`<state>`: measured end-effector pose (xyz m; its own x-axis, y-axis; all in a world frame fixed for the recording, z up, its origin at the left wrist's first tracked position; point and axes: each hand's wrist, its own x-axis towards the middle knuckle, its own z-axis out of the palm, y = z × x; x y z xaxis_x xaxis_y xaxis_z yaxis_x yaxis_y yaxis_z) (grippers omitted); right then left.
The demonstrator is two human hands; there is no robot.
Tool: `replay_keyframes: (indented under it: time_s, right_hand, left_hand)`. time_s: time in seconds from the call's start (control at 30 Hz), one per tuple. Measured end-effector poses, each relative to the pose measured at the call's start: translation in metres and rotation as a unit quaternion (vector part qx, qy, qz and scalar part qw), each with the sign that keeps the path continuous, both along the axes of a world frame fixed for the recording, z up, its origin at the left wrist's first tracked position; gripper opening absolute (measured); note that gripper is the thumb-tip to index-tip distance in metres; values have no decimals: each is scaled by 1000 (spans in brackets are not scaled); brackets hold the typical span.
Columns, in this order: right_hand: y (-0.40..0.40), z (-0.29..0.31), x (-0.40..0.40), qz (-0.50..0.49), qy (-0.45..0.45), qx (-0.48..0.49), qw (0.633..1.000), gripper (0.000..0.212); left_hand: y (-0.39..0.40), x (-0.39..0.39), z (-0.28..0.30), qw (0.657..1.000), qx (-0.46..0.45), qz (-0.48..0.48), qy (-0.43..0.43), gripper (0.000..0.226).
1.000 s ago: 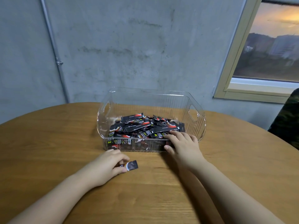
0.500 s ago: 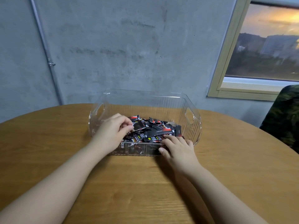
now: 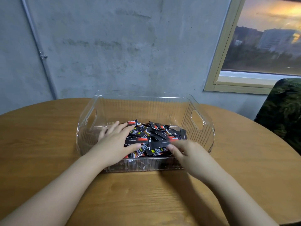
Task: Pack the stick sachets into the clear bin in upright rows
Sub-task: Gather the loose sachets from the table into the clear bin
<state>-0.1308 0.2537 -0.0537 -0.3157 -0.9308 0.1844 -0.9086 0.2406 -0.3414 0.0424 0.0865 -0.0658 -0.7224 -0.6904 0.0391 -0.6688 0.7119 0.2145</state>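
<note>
A clear ribbed bin [image 3: 197, 123] with cut-out handles stands on the round wooden table [image 3: 48, 137]. Several black and red stick sachets [image 3: 156, 136] lie in a loose heap inside it, flat rather than upright. My left hand [image 3: 116, 141] is inside the bin with its fingers spread flat on the left side of the heap. My right hand [image 3: 187, 153] reaches over the front wall and pinches the end of a black sachet [image 3: 158, 144] at the front of the pile; it is blurred.
A grey concrete wall with a metal conduit [image 3: 38, 51] rises just behind the table. A window [image 3: 263, 43] is at the upper right. A dark green patterned chair back [image 3: 285, 110] stands by the table's right edge.
My left hand let go of the sachet it carried into the bin and now lies flat on the heap. My right hand moved from the front wall onto a sachet in the pile.
</note>
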Motion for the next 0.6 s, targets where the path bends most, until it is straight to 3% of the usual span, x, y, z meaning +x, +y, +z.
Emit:
replay_keyframes:
  time_s: [0.13,0.3,0.47,0.6]
  right_hand:
    - [-15,6,-9,-44,-25,-53,997,27]
    - [-38,-5,-21,-92,-64,89,990,51]
    - [-26,-18,-12,-85,-119,141,979,59]
    - [-9,-17,-3,-84,-124,126,981,58]
  left_hand:
    - [17,9,0,999,35,6,15,83]
    - [31,19,1,998,67,11,16,105]
    - [39,35,1,996,86,-2,5,139]
    - [45,43,1,994,109,-32,7,133]
